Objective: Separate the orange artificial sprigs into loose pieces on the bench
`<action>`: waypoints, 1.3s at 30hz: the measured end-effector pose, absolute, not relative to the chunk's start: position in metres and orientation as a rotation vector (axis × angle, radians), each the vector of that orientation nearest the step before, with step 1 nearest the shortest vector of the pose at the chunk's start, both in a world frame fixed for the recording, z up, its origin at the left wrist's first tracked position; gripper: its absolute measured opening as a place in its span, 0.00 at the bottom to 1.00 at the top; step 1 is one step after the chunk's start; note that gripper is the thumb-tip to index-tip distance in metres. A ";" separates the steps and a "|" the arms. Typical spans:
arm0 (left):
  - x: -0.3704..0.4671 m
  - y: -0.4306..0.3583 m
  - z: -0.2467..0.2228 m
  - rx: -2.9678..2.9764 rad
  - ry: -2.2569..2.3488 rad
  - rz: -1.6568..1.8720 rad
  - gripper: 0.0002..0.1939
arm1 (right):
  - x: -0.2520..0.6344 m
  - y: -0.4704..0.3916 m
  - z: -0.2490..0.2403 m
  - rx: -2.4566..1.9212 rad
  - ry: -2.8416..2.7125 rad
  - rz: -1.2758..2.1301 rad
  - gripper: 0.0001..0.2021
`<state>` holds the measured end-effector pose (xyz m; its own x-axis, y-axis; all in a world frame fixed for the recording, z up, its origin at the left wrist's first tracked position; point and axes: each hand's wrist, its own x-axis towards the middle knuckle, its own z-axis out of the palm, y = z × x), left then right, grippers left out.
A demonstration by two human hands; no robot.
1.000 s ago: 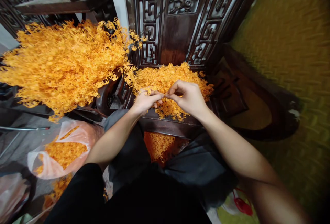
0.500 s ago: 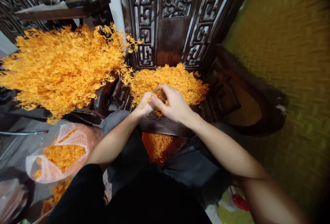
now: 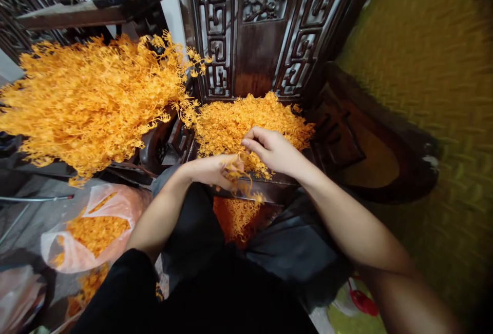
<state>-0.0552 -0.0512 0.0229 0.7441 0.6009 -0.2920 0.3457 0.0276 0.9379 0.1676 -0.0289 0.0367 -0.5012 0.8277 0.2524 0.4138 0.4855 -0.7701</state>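
Observation:
My left hand (image 3: pixel 213 170) is closed around an orange plastic sprig (image 3: pixel 244 185), whose branched end hangs, slightly blurred, over the front edge of a dark wooden seat (image 3: pixel 269 190). My right hand (image 3: pixel 271 150) is just to the right, thumb and forefinger pinched together; whatever is between them is too small to make out. Behind both hands a heap of small orange plastic pieces (image 3: pixel 246 118) covers much of the seat. Below, between my knees, a red container (image 3: pixel 221 216) holds more orange sprigs (image 3: pixel 241 216).
A large mound of orange sprigs (image 3: pixel 92 98) lies on the left. On the floor below it sits an open plastic bag (image 3: pixel 131 205) with orange pieces inside. A carved wooden backrest (image 3: pixel 258 57) rises behind the seat, with a curved wooden armrest (image 3: pixel 416 154) on the right.
My hands have parted from each other. The left has come down and nearer with the sprig, while the right has shifted slightly right with its fingers pinched.

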 end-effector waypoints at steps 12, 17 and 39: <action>-0.051 -0.046 0.026 1.703 1.098 0.662 0.21 | 0.170 -0.028 0.037 -0.954 -1.935 1.305 0.18; -0.045 -0.046 0.025 1.758 1.081 0.926 0.16 | 0.168 -0.028 0.038 -0.958 -1.910 1.344 0.20; -0.037 -0.037 0.022 1.057 0.946 1.147 0.28 | 0.172 -0.034 0.044 -1.305 -1.978 0.796 0.26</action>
